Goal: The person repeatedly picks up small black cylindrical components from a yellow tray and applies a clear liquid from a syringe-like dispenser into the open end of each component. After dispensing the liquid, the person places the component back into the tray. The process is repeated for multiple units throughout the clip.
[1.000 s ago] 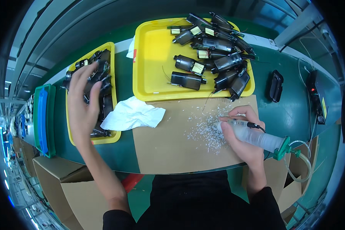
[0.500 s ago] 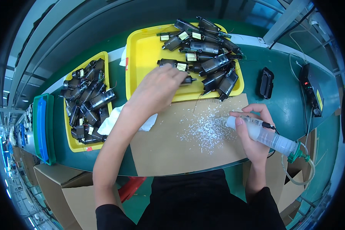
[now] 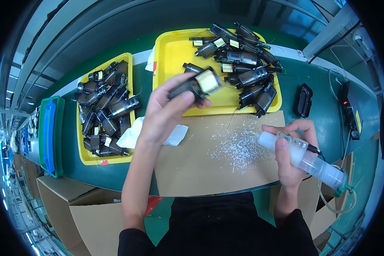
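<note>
Between the thumb and fingers of my left hand (image 3: 168,100) is a dark translucent plastic housing (image 3: 191,87) with a pale yellow block at one end, slightly blurred. It is raised over the front left part of the large yellow tray (image 3: 168,51). Several similar dark housings (image 3: 252,77) lie piled in that tray's right half, and one more is partly hidden behind my left hand. My right hand (image 3: 292,160) wraps around a clear dispensing syringe (image 3: 307,158) filled with white material, its tip pointing left over scattered white bits (image 3: 239,149) on a cardboard sheet (image 3: 187,175).
A smaller yellow tray (image 3: 83,145) of dark housings stands at left, with a white cloth (image 3: 175,135) beside it. Farther left are stacked green and blue trays (image 3: 51,136). On the right lie a black case (image 3: 304,100) and a black controller box (image 3: 349,109); a hose (image 3: 345,207) trails from the syringe.
My left hand has lifted a dark housing out of the large tray and turned it toward me. The syringe stays in my right hand, while the whole view has shifted slightly.
</note>
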`<move>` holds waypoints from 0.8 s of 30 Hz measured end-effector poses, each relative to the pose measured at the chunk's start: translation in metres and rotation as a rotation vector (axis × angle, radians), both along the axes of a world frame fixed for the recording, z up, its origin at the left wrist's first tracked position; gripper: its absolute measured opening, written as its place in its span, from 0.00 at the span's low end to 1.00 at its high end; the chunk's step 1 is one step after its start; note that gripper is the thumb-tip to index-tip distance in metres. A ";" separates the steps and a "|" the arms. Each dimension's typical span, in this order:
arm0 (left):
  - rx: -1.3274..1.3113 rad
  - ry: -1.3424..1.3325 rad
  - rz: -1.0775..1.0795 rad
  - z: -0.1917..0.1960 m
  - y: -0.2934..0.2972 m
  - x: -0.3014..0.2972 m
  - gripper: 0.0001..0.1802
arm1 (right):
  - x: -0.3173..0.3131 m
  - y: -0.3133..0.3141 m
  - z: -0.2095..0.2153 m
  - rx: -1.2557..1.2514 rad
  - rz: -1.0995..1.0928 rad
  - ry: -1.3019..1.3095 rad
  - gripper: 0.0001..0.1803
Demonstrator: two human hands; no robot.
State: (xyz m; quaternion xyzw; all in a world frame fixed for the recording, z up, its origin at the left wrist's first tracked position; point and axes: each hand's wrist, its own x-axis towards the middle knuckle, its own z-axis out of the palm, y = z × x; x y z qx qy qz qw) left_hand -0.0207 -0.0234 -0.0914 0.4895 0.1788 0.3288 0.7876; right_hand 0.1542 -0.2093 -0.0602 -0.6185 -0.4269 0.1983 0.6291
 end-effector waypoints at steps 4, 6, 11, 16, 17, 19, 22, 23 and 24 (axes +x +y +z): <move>0.045 0.074 -0.133 0.000 -0.014 0.007 0.29 | -0.006 0.002 0.010 0.156 -0.013 0.019 0.21; 0.029 0.033 -0.066 0.002 -0.017 0.010 0.29 | -0.016 0.009 0.021 0.122 -0.084 -0.045 0.24; -0.196 -0.218 -0.142 -0.008 -0.011 0.005 0.33 | -0.035 0.023 0.034 0.102 -0.124 -0.018 0.29; -0.209 -0.235 -0.247 -0.012 -0.013 0.000 0.34 | -0.043 0.035 0.033 0.097 -0.031 -0.022 0.28; -0.247 -0.287 -0.265 -0.014 -0.017 0.002 0.35 | -0.043 0.036 0.032 0.094 -0.014 -0.036 0.28; -0.300 -0.359 -0.328 -0.016 -0.020 0.002 0.36 | -0.045 0.039 0.030 0.107 -0.002 -0.073 0.28; -0.408 -0.397 -0.449 -0.017 -0.022 -0.003 0.39 | -0.047 0.043 0.028 0.122 0.011 -0.126 0.27; -0.361 -0.386 -0.482 -0.019 -0.021 -0.005 0.39 | -0.047 0.044 0.028 0.122 0.015 -0.138 0.27; -0.313 -0.374 -0.514 -0.020 -0.020 -0.007 0.39 | -0.048 0.043 0.028 0.114 0.018 -0.141 0.27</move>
